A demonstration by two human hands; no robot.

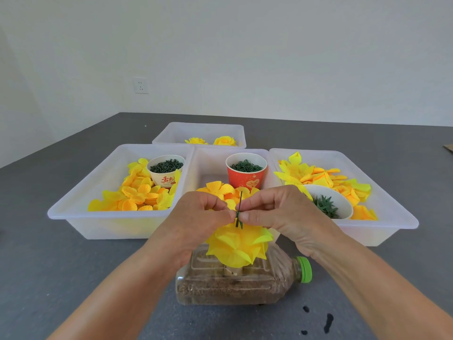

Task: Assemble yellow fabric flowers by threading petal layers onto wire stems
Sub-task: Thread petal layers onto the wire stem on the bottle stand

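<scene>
Head view: left hand point(204, 209) and right hand point(272, 209) both pinch the green wire stem point(239, 207) upright, likely steadying it; petal flower point(239, 246) hangs at 6 o'clock.

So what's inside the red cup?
The red cup holds small dark green rings, heaped to its rim. Whatever lies beneath that top layer is hidden by the cup wall.

My forearms reach forward and meet at the middle. My left hand point(199, 214) and my right hand point(277, 212) face each other, fingers curled, thumb and forefinger tips pinched together, nearly touching.
</scene>
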